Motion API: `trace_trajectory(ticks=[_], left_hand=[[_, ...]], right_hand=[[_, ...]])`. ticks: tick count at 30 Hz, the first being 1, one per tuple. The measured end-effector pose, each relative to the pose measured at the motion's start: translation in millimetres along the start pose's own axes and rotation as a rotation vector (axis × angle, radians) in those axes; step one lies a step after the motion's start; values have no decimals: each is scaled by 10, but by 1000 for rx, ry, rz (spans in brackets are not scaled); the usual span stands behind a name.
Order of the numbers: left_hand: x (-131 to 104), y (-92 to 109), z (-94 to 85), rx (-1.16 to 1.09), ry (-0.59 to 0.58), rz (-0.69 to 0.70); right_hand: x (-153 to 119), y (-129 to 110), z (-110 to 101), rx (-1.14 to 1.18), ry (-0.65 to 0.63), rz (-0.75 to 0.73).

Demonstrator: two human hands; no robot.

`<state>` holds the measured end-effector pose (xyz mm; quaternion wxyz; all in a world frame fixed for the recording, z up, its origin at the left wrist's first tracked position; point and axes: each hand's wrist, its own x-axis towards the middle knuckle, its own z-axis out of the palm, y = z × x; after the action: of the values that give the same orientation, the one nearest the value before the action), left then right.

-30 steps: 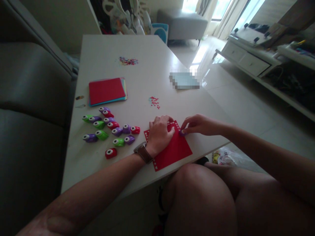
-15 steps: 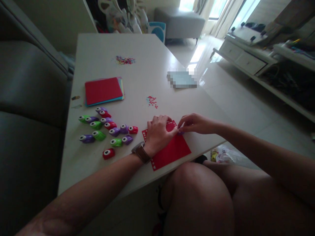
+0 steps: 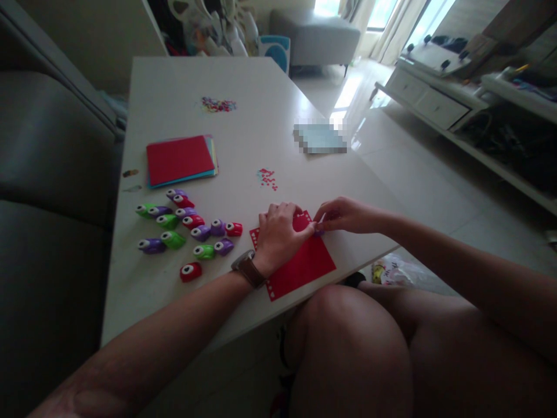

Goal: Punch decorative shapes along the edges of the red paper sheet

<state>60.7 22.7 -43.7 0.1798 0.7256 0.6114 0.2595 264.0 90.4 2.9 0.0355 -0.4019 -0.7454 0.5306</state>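
Note:
A red paper sheet [image 3: 300, 267] lies at the table's front edge, with small cut-out shapes along its left and far borders. My left hand [image 3: 282, 232], a watch on its wrist, presses down on this sheet with bent fingers and grips it near the far side. Its thumb reaches the sheet's right edge. There my right hand [image 3: 343, 215] has its fingers closed around a small purple craft punch [image 3: 319, 231], mostly hidden by them. The two hands meet at the punch. Left of the sheet stand several purple, green and red craft punches [image 3: 191, 222].
A stack of coloured paper [image 3: 180, 161] with red on top lies at the far left. Small red and blue paper bits [image 3: 267, 179] and a multicoloured confetti pile [image 3: 217, 104] lie farther back. A blurred flat object [image 3: 321, 139] is by the right edge.
The view has shifted very slightly. Both hands, the sheet and the purple craft punch keep nearly the same places.

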Motion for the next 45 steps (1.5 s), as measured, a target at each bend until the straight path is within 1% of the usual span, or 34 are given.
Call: trace_trajectory(ticks=[5, 9, 13, 15, 20, 24, 26, 28, 33, 35, 37, 39, 42, 45], left_hand=[[9, -9, 1, 24, -21, 18], [14, -23, 16, 35, -21, 28], [25, -34, 33, 29, -16, 15], [30, -36, 36, 22, -12, 13], [37, -42, 35, -4, -3, -19], [48, -47, 41, -40, 4, -28], [53, -42, 42, -45, 7, -48], [51, -35, 39, -38, 8, -53], [34, -24, 18, -21, -12, -16], [30, -24, 14, -47, -6, -19], [29, -25, 12, -56, 4, -28], [27, -24, 12, -34, -1, -31], [19, -20, 14, -3, -16, -31], [12, -17, 16, -5, -12, -25]], right_hand=[[45, 24, -4, -2, -6, 49], [118, 19, -14, -65, 1, 83], [182, -39, -29, -132, -19, 142], [200, -62, -32, -158, -21, 150], [220, -96, -18, -271, 8, 189], [251, -147, 10, -296, 19, 278], [269, -163, 23, -298, 31, 297], [270, -159, 25, -270, 32, 287], [146, -52, -75, -22, -41, 170], [68, 4, -143, 5, -10, 140], [3, 50, -200, -7, 65, 135], [-35, 82, -227, -38, 114, 128], [-42, 115, -211, -123, 107, 79], [-21, 143, -165, -222, 141, -19]])
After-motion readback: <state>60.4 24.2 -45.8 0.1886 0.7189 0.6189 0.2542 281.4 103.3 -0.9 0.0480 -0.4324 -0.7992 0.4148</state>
